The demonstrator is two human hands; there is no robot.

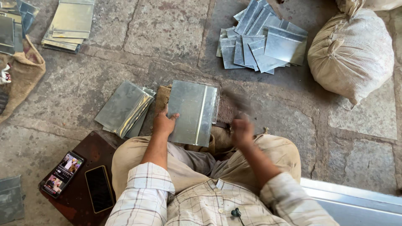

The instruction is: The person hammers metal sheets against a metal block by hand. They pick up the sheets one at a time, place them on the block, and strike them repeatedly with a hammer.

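A heap of folded metal sheets (261, 39) is spread on the stone floor (167, 29) beside a tied sack (351, 54). Two phones (79, 180) (one screen lit) are laid on a dark wooden board (86, 152).

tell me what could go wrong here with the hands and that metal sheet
1. The left hand presses on the metal sheet near its edge; a slip could cut the fingers.
2. The right hand is blurred, swinging something hard to make out; a stray blow might hit the left hand.
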